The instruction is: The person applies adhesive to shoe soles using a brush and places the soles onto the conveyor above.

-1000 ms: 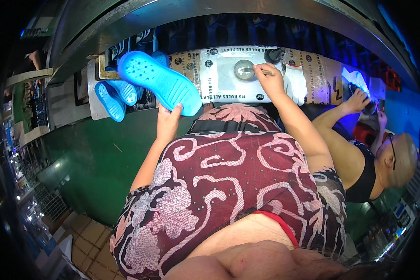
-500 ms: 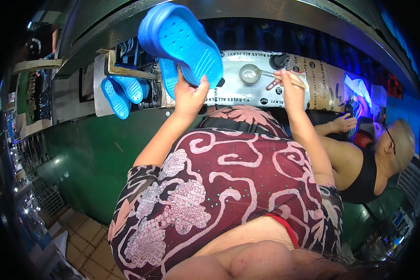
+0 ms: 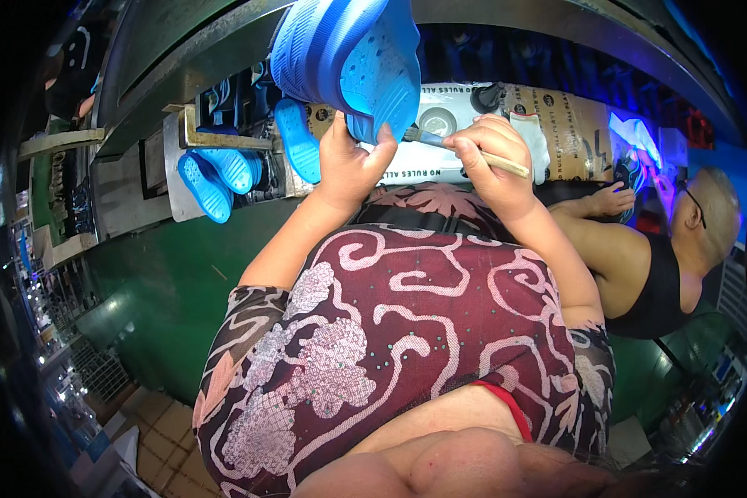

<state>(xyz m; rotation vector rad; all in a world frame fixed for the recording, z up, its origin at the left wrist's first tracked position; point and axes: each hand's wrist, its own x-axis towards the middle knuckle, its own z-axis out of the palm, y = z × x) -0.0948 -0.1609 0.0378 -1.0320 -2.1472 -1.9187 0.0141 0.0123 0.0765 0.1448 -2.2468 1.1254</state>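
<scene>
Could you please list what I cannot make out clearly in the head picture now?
In the head view:
The sole: its far end is cut off by the upper edge.
The left hand: some fingers are hidden behind the sole.
The bowl: its contents are too small to identify.
The brush: part of its handle is hidden by the right hand; its tip is too small to confirm contact with the sole.

We have the shoe sole (image 3: 386,70) left of the paintbrush (image 3: 431,138), a pot (image 3: 437,119) behind the paintbrush on the tabletop (image 3: 574,133), other soles (image 3: 197,184) farther left.
</scene>
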